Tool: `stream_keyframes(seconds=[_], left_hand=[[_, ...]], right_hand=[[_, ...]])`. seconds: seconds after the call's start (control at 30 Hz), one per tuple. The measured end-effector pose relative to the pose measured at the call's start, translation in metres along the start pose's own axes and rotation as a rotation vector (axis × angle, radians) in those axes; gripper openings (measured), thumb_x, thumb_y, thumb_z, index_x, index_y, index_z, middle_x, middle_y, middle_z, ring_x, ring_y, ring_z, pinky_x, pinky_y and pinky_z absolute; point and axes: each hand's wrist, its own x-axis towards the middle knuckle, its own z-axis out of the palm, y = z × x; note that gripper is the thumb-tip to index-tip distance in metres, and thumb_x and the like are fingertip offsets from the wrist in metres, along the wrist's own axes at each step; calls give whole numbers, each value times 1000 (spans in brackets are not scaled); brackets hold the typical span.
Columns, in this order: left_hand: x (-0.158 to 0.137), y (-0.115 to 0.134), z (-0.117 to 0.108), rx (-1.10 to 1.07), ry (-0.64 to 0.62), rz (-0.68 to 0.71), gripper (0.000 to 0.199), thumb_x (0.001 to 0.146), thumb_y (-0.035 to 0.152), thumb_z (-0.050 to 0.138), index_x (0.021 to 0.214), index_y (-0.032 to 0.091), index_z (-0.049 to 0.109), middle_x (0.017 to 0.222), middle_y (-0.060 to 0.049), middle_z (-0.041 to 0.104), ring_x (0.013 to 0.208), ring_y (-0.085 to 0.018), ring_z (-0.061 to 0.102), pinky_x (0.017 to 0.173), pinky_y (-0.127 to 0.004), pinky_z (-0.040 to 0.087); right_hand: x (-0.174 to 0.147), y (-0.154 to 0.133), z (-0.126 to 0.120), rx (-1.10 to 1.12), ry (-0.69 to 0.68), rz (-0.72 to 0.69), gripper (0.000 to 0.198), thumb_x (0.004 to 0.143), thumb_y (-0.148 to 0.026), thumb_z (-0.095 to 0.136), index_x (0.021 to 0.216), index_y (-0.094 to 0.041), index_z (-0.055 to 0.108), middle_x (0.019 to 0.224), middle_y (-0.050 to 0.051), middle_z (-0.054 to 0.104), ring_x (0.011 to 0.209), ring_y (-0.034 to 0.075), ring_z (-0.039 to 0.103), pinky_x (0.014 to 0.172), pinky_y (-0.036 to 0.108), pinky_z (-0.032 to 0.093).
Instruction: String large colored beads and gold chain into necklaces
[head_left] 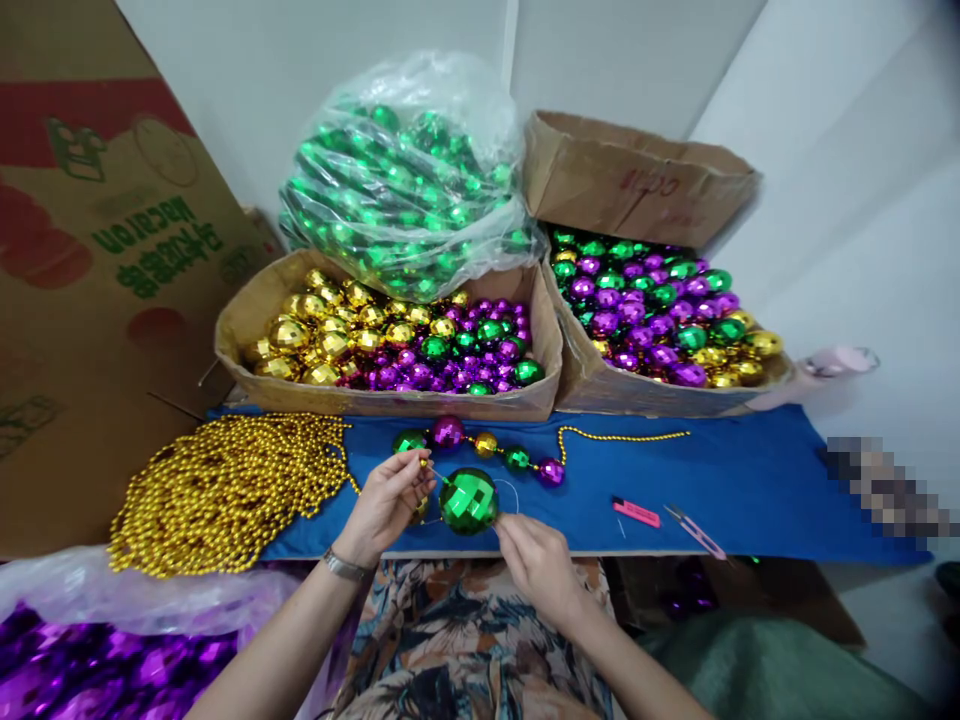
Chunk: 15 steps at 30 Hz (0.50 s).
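A large faceted green ball bead point(469, 502) hangs between my two hands, just above the table's near edge. My left hand point(391, 500) is closed, thumb and forefinger pinching a small gold bead point(424, 462) on a thin strand running toward the green ball. Fingertips of my right hand point(536, 560) press together at the ball's right side, where a fine pale thread point(516, 490) loops out; exactly what they grip is partly hidden. Behind lies a string of purple, gold and green balls point(517, 459), ending in a thin gold bead chain point(622, 435).
Piled gold bead chain point(232, 490) lies left on the blue cloth point(750, 470). A pink cutter point(636, 512) and thread snips point(697, 532) lie right. Behind stand two cardboard boxes of coloured balls, the left box point(390, 402) and right box point(675, 402), plus a bag of green balls point(405, 190).
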Motion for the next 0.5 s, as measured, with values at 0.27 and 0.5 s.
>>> stream_keyframes(seconds=[0.27,0.5], left_hand=[[-2,1,2,85,5,43,27,61,23,85,84,13,76,71,-5,71,67,-13,65,65,-23,54],[-3,7,-7,373,-45,167,24,67,27,81,88,15,77,80,-8,73,67,-15,65,64,-24,52]], right_hand=[[-1,4,2,-34,14,-9,28,99,-18,32,87,-18,58,68,3,60,63,14,57,61,24,37],[-5,8,-1,-118,-1,-23,28,98,-17,34,88,-17,60,66,2,57,62,14,55,60,24,37]])
